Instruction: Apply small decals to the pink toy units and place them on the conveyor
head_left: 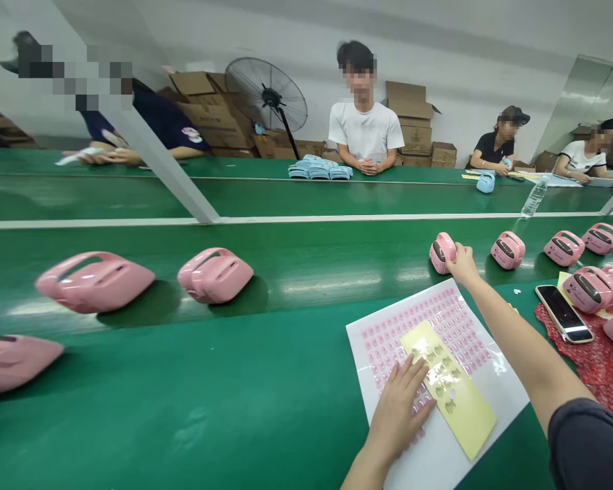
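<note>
My right hand (464,264) is stretched out over the green belt, its fingers closed on the side of a small pink plastic casing with a handle (443,252). The casing is upright, with a dark front panel. My left hand (399,408) lies flat, fingers apart, on a white sheet of small pink stickers (388,327). Its fingertips touch the edge of a yellow label strip (470,412) lying across that sheet. The strip bears several dark printed marks. Part of the pink stickers is hidden under my left hand and the strip.
Several more pink casings stand on the belt, some left (217,275), some right (509,250). Beside my right arm lie a phone (564,313) and red bubble wrap (592,367). A clear bottle (535,199) stands behind. Across the belt sit several people; a slanted white post (158,163) rises left.
</note>
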Demonstrator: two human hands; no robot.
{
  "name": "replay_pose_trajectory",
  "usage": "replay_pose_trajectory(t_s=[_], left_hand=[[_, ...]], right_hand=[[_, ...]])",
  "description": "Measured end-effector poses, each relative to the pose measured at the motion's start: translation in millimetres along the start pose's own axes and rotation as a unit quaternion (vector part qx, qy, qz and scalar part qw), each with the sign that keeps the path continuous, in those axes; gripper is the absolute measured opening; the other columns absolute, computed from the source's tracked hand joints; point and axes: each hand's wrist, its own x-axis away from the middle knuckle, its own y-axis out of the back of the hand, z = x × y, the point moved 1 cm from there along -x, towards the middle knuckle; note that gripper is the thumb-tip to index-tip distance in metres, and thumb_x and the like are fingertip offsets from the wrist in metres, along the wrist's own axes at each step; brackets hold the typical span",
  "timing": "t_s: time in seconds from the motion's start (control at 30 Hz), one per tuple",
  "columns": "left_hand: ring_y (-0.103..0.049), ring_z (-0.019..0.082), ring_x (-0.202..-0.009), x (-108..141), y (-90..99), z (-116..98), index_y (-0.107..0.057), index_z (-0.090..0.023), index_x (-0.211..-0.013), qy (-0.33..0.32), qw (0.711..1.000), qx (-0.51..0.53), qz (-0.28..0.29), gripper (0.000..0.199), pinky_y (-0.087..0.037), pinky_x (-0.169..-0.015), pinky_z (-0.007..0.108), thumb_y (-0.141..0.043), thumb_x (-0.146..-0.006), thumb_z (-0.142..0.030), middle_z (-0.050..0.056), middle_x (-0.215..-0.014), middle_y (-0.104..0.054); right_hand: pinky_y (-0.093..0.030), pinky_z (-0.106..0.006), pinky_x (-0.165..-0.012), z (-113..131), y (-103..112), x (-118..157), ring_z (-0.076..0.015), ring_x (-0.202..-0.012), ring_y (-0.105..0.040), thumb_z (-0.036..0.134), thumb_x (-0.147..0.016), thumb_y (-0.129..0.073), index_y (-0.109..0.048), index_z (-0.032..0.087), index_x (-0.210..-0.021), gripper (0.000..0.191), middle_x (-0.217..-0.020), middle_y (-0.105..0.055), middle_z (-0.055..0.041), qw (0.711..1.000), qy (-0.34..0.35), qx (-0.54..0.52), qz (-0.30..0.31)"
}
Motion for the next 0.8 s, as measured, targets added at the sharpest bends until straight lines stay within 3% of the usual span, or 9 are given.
replay_pose_trajectory(t_s=[0.13,0.23,0.33,0.43,0.57,0.7,0.8], left_hand=[[-0.031,0.034,-0.122,-2,-4.9,2,-0.049,-0.024,-0.120,0.009,0.999,-0.022,-0.022,0.041,-0.025,-0.097,0.061,-0.047,-0.081,-0.038,0.009,-0.127,-0.044],[-0.031,0.034,-0.122,-4,-8.7,2,-0.049,-0.025,-0.120,0.011,0.998,-0.032,-0.043,0.042,-0.024,-0.097,0.061,-0.047,-0.081,-0.039,0.009,-0.127,-0.044],[-0.032,0.034,-0.122,-5,-11.9,2,-0.049,-0.025,-0.120,0.008,0.997,-0.040,-0.060,0.041,-0.023,-0.098,0.060,-0.048,-0.080,-0.038,0.009,-0.127,-0.044],[-0.033,0.033,-0.122,-5,-14.0,2,-0.049,-0.026,-0.119,0.009,0.996,-0.057,-0.071,0.040,-0.022,-0.099,0.059,-0.047,-0.081,-0.038,0.008,-0.127,-0.045],[-0.034,0.031,-0.122,-6,-13.1,-3,-0.049,-0.024,-0.119,0.023,0.993,-0.100,-0.057,0.039,-0.024,-0.099,0.059,-0.043,-0.083,-0.039,0.007,-0.127,-0.045],[-0.032,0.030,-0.123,-7,-9.8,-9,-0.048,-0.022,-0.120,0.032,0.987,-0.156,-0.029,0.040,-0.027,-0.099,0.057,-0.040,-0.085,-0.040,0.006,-0.129,-0.043],[-0.033,0.030,-0.123,-7,-7.9,-11,-0.047,-0.021,-0.120,0.030,0.984,-0.176,-0.019,0.042,-0.029,-0.099,0.056,-0.039,-0.085,-0.041,0.007,-0.129,-0.042]], right_hand=[[-0.039,-0.034,-0.089,-4,-2,87,-0.0216,-0.100,-0.050,0.019,-0.072,-0.055,-0.058,0.019,-0.103,0.031,-0.108,-0.052,-0.0094,0.993,0.103,0.006,0.056],[-0.041,-0.043,-0.086,-19,-8,158,-0.0257,-0.100,-0.049,0.016,-0.073,-0.054,-0.059,0.019,-0.104,0.032,-0.113,-0.053,-0.0125,0.971,0.213,0.054,0.095],[-0.044,-0.046,-0.080,-35,-14,205,-0.0277,-0.096,-0.050,0.011,-0.072,-0.053,-0.059,0.019,-0.101,0.031,-0.110,-0.056,-0.0138,0.965,0.222,0.104,0.092],[-0.046,-0.045,-0.076,-42,-18,225,-0.0265,-0.092,-0.051,0.009,-0.076,-0.048,-0.060,0.020,-0.097,0.027,-0.104,-0.058,-0.0131,0.970,0.217,0.086,0.065],[-0.047,-0.043,-0.075,-42,-21,228,-0.0245,-0.089,-0.052,0.009,-0.076,-0.050,-0.062,0.020,-0.083,0.018,-0.092,-0.058,-0.0112,0.979,0.198,0.001,0.044],[-0.047,-0.040,-0.076,-39,-17,225,-0.0225,-0.086,-0.054,0.012,-0.073,-0.055,-0.059,0.019,-0.069,0.008,-0.084,-0.056,-0.0081,0.983,0.130,-0.093,0.090],[-0.048,-0.036,-0.072,-35,-13,220,-0.0209,-0.082,-0.055,0.017,-0.075,-0.054,-0.057,0.019,-0.070,0.006,-0.083,-0.055,-0.0068,0.980,0.054,-0.145,0.126]])
